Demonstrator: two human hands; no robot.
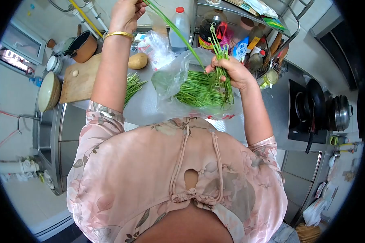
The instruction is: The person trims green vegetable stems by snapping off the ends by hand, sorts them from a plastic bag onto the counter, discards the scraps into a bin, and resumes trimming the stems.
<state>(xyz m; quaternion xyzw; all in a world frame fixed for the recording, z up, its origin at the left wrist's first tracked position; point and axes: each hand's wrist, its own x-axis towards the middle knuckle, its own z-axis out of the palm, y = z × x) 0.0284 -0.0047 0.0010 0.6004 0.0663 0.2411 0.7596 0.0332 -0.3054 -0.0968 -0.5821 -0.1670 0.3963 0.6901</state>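
My left hand [125, 14], with a gold bangle at its wrist, is raised at the top of the view. Its fingers are closed on one end of long thin green stalks [172, 26], which slant down toward my right hand. My right hand [233, 71] is wrapped round a small bunch of green stalks [218, 44], which look like garlic chives. Beneath that hand, a larger heap of the same greens [200, 89] lies on an opened clear plastic bag [164, 91]. Beside my left forearm lies a smaller pile of greens [134, 86], partly hidden by the arm.
A wooden cutting board [79, 83], a bowl [48, 91] and an orange pot [85, 46] stand at left. Behind the bag are a potato [138, 61] and a red-capped jug [179, 30]. Bottles crowd below a metal rack [247, 12]. A black pan [315, 99] sits at right.
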